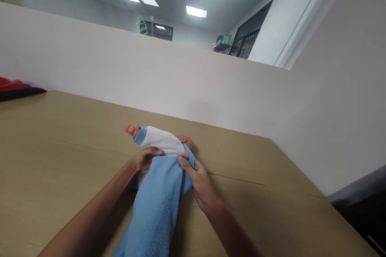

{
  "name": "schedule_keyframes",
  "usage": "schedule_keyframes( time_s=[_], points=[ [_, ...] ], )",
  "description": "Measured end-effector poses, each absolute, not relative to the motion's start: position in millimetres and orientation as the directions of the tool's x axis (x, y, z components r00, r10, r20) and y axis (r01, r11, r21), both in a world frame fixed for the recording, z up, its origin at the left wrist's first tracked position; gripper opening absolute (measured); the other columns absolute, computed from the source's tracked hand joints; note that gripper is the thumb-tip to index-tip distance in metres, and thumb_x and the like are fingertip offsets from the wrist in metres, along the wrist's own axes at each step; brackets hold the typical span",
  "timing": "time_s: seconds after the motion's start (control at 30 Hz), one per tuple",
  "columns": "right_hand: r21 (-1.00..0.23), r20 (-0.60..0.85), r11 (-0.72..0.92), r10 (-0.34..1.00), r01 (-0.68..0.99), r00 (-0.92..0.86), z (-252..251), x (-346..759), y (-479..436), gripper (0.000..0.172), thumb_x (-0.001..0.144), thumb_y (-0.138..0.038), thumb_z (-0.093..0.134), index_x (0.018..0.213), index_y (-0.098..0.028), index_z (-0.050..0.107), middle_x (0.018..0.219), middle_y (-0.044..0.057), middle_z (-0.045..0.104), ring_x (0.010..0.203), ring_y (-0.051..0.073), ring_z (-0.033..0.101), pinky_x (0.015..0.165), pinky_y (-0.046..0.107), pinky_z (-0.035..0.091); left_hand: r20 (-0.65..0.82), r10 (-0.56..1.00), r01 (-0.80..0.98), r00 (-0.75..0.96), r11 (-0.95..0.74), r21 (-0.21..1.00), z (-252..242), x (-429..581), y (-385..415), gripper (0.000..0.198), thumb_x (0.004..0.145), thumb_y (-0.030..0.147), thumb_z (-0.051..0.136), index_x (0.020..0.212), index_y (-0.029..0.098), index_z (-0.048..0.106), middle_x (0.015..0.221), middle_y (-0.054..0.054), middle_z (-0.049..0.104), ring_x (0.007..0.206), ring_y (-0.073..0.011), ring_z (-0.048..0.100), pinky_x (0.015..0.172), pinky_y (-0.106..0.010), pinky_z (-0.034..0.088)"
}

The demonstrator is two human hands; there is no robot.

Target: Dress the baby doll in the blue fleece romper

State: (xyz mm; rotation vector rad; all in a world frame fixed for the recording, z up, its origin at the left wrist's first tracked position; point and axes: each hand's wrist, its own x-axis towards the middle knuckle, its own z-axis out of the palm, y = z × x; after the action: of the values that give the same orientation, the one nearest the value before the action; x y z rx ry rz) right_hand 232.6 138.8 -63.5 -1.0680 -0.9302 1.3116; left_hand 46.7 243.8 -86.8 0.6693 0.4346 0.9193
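A baby doll [163, 139] in a white sleeve with a blue cuff lies on the tabletop, its bare head pointing away from me and partly covered. One doll hand [132, 129] sticks out to the left. Blue fleece clothing [159, 192] drapes over the doll's body and runs down towards me. My left hand [146, 158] is at the doll's left side, its thumb against the white top; its other fingers are hidden beneath. My right hand [199, 178] pinches the edge of the blue clothing close to the doll's head.
The brown tabletop [75, 160] has a dark seam right of the doll. A white partition [150, 76] rises along its far edge. Something red [13, 84] and a black item [22, 93] lie at the far left. A dark object [362, 200] stands at the right edge.
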Motion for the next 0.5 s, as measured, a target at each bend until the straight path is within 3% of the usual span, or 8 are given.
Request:
schedule_keyframes(
  time_s=[0.13,0.27,0.37,0.5],
  points=[
    [-0.950,-0.029,0.050,0.969,-0.308,0.247,-66.7,223.4,132.3,0.049,0.072,-0.058,0.093,0.100,-0.024,0.074,0.104,0.003,0.075,0.104,0.026,0.066,0.093,0.035,0.049,-0.018,0.807,-0.593,0.591,0.449,0.669,-88.2,48.2,246.0,0.026,0.083,0.014,0.077,0.109,0.011,0.077,0.103,-0.014,0.084,0.113,-0.0359,0.079,0.100,-0.044,0.063],
    [-0.978,-0.009,0.071,0.924,-0.195,0.382,-72.5,221.9,134.3,0.052,0.072,-0.062,0.091,0.101,-0.022,0.075,0.107,0.006,0.076,0.110,0.031,0.067,0.099,0.040,0.051,0.000,0.764,-0.578,0.646,0.489,0.653,-85.7,54.4,245.1,0.027,0.090,0.009,0.066,0.115,0.014,0.075,0.108,-0.013,0.085,0.118,-0.0363,0.078,0.105,-0.046,0.061],
    [-0.988,-0.013,0.050,0.915,-0.145,0.403,-81.2,219.1,134.1,0.055,0.078,-0.066,0.085,0.109,-0.023,0.071,0.108,0.006,0.076,0.109,0.031,0.068,0.096,0.040,0.052,0.026,0.759,-0.603,0.651,0.495,0.625,-86.2,59.8,244.5,0.030,0.096,0.027,0.070,0.124,0.016,0.072,0.117,-0.014,0.083,0.125,-0.0371,0.074,0.113,-0.049,0.057],
    [-0.984,0.136,0.172,0.908,-0.055,0.397,-102.5,207.1,123.1,0.051,0.091,-0.066,0.073,0.118,-0.025,0.061,0.121,0.008,0.072,0.117,0.030,0.065,0.100,0.040,0.051,0.016,0.794,-0.663,0.608,0.497,0.559,-84.6,62.6,246.6,0.062,0.097,0.066,0.066,0.128,0.013,0.070,0.116,-0.017,0.083,0.123,-0.0384,0.075,0.113,-0.050,0.057]
  ],
)
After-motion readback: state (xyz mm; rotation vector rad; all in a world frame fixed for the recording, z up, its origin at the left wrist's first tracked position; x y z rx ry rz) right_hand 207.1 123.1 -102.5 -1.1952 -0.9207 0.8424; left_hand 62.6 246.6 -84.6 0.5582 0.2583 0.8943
